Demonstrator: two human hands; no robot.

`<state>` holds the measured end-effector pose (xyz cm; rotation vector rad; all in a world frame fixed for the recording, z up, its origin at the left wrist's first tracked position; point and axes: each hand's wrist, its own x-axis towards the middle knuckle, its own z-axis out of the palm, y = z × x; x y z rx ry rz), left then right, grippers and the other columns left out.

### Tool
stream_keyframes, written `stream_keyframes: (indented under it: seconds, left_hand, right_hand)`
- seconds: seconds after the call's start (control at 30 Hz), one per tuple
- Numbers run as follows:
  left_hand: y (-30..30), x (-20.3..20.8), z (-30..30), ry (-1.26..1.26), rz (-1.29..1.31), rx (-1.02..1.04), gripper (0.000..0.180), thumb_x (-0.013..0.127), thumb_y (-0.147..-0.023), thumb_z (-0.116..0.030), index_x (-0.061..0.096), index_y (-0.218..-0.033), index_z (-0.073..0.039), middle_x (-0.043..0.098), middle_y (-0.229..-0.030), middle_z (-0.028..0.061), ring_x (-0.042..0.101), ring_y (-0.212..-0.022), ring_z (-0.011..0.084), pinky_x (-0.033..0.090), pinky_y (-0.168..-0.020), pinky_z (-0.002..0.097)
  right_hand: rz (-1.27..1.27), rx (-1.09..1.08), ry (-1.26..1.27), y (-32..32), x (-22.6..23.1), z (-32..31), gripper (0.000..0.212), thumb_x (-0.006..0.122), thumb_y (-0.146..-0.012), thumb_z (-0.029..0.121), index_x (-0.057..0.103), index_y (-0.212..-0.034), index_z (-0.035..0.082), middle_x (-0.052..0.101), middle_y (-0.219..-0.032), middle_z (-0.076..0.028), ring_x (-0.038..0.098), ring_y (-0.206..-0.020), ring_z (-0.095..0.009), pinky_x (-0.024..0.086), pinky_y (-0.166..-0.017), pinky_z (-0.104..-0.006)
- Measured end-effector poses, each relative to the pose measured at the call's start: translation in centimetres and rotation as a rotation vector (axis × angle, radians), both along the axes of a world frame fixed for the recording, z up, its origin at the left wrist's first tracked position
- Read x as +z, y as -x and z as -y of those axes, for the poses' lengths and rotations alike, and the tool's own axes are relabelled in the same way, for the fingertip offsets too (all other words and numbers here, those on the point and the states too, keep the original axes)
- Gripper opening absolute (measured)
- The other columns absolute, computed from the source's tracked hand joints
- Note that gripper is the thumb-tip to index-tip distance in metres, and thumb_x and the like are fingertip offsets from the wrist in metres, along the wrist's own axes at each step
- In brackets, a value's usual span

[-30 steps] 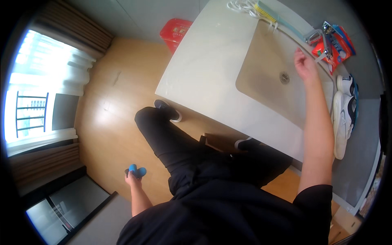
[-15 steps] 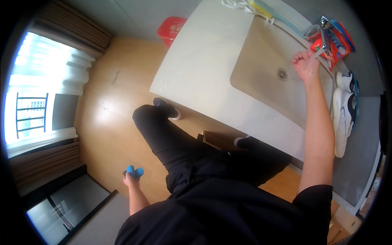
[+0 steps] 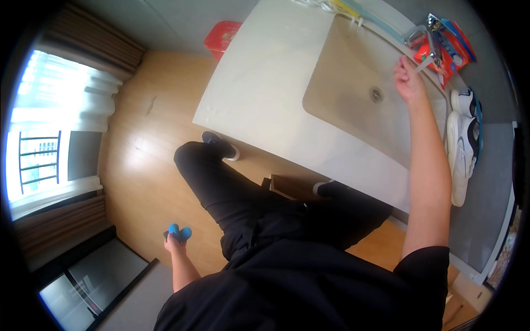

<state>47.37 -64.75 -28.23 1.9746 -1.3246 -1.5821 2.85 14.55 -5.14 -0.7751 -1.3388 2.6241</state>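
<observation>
Wooden floor (image 3: pixel 138 182); bright curtained window (image 3: pixel 38 149)

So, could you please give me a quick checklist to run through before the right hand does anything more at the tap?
1. Right hand at the tap: ok, fingers at its spout.
2. Water running: cannot tell.
3. Basin free of objects: ok, only the drain shows.
4. Left hand grips the blue object: ok, held low beside the body.
5. White shoes away from the basin: ok, lying beyond its rim.
</observation>
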Motion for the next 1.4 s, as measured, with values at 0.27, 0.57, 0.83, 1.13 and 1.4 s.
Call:
stream_keyframes:
  seconds: [0.27, 0.57, 0.83, 1.13, 1.4]
  left_hand:
    - [-0.3, -0.4, 0.0, 0.001, -0.016, -0.014, 0.047, 0.061, -0.087, -0.021, 0.047, -0.132, -0.012, 0.051, -0.129, 0.0153, 0.056, -0.11, 0.0377, 0.053, -0.079, 0.0581]
    - [0.8, 0.5, -0.4, 0.017, 0.041, -0.031, 0.05, 0.061, -0.087, -0.019, 0.046, -0.134, -0.011, 0.053, -0.128, 0.0153, 0.057, -0.111, 0.0363, 0.054, -0.077, 0.0558]
    - [0.4, 0.4, -0.1, -0.011, 0.014, -0.017, 0.05, 0.062, -0.086, -0.019, 0.047, -0.134, -0.012, 0.052, -0.13, 0.0145, 0.055, -0.113, 0.0369, 0.052, -0.081, 0.0572]
    - [1.0, -0.1, 0.5, -0.011, 0.029, -0.071, 0.049, 0.063, -0.086, -0.02, 0.048, -0.132, -0.013, 0.051, -0.13, 0.0154, 0.055, -0.113, 0.0377, 0.052, -0.08, 0.0578]
    - [0.8, -0.9, -0.1, 0.006, 0.071, -0.041, 0.052, 0.062, -0.086, -0.02, 0.045, -0.135, -0.011, 0.049, -0.132, 0.0171, 0.055, -0.113, 0.039, 0.052, -0.079, 0.0587]
  right_hand:
    - [0.087, 0.227, -0.167, -1.5, 0.6, -0.1, 0.039, 0.042, -0.102, 0.034, 0.039, -0.071, 0.012, 0.039, -0.063, 0.001, 0.039, -0.052, -0.013, 0.026, -0.042, -0.026]
    - [-0.201, 0.156, 0.157, -0.4, 1.3, 0.1, 0.04, 0.054, -0.094, 0.035, 0.04, -0.065, 0.01, 0.054, -0.08, -0.008, 0.049, -0.072, -0.021, 0.041, -0.065, -0.0315]
    - [0.31, 0.241, -0.614, 0.3, 0.9, 0.3, 0.028, 0.06, -0.09, 0.026, 0.051, -0.072, 0.008, 0.056, -0.069, -0.005, 0.055, -0.063, -0.015, 0.047, -0.052, -0.0289]
    - [0.203, 0.067, 0.074, 0.8, 0.7, -1.7, 0.022, 0.061, -0.091, 0.022, 0.054, -0.077, 0.007, 0.058, -0.072, -0.006, 0.055, -0.064, -0.015, 0.046, -0.049, -0.0247]
    - [0.299, -0.023, -0.157, 0.6, -1.2, -2.2, 0.024, 0.06, -0.092, 0.028, 0.055, -0.077, 0.01, 0.058, -0.072, -0.004, 0.054, -0.062, -0.015, 0.042, -0.048, -0.0244]
